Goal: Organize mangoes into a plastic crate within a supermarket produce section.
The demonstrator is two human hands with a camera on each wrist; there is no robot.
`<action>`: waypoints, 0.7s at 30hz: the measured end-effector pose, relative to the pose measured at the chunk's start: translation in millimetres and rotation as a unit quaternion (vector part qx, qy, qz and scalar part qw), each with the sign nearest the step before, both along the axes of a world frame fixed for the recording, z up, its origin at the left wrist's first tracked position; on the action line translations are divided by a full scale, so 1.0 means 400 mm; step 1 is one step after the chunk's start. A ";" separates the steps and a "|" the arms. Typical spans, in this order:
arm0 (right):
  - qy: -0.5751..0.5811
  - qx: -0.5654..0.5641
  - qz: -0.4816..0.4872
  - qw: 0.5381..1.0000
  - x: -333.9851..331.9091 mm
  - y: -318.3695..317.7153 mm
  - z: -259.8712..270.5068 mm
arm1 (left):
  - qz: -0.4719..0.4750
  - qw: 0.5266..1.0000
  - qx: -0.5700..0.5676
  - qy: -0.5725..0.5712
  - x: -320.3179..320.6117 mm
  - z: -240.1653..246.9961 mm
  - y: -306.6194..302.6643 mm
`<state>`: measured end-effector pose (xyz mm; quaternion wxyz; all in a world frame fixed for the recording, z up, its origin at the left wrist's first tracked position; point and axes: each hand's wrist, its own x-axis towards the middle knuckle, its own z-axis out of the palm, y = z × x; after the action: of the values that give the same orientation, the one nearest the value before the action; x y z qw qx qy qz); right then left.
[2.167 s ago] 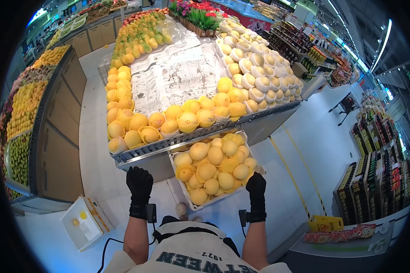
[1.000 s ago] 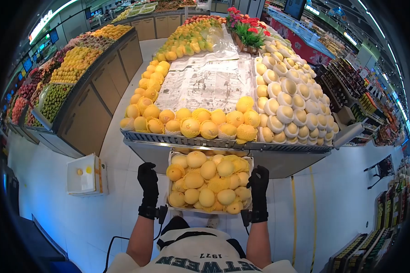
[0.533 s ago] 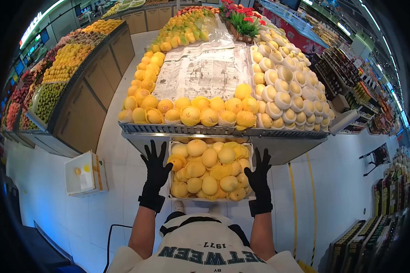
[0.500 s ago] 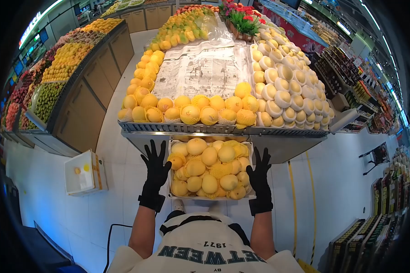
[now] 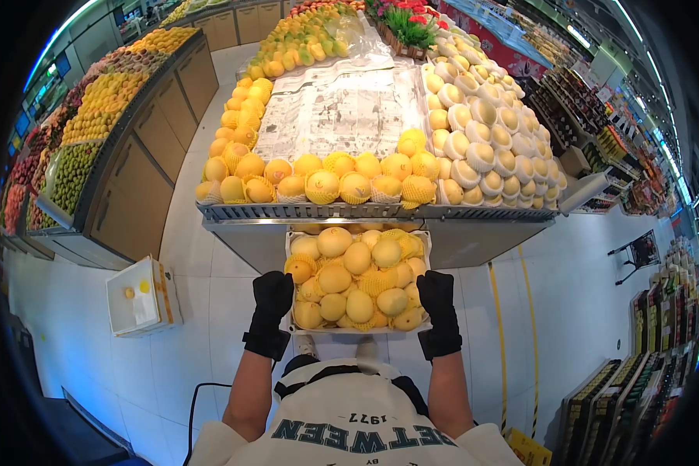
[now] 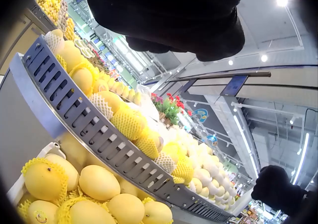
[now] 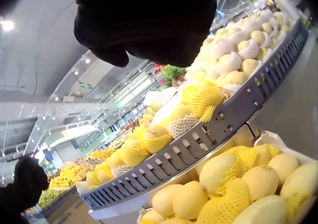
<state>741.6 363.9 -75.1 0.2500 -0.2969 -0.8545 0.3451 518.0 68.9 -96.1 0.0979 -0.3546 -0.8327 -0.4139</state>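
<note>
Both hands wear black gloves and are curled into fists with nothing in them. My left hand point(image 5: 273, 295) hovers by the left side of a white crate point(image 5: 346, 332), and my right hand point(image 5: 437, 295) by its right side. Yellow melons point(image 5: 358, 258), some in yellow foam nets, fill the crate heaped up. Dark and close, the left fist point(image 6: 169, 18) spans the top of the left wrist view; the right fist point(image 7: 144, 23) does the same in its own wrist view. Each wrist view also catches the opposite fist at its edge.
Ahead stands a fruit display with a slotted grey rim point(image 5: 311, 213), rows of netted melons point(image 5: 322, 186) and paper sheeting point(image 5: 338, 113). White-netted fruit point(image 5: 481, 132) is piled right. A white foam box point(image 5: 136, 299) sits on the floor at left, a cart point(image 5: 637, 255) at right.
Half a second ago both hands were spread with fingers straight; now they are fists. Earlier still they were also curled. The head view has shifted, and the melon crate looks unchanged.
</note>
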 end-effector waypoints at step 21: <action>0.094 -0.237 -0.016 0.967 -0.025 -0.042 -0.026 | -0.057 0.978 0.119 -0.164 -0.010 0.040 -0.052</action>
<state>731.7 347.2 -85.5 0.2567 -0.3275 -0.7164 0.5600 514.0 48.2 -80.1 -0.0221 -0.3151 -0.7603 -0.5676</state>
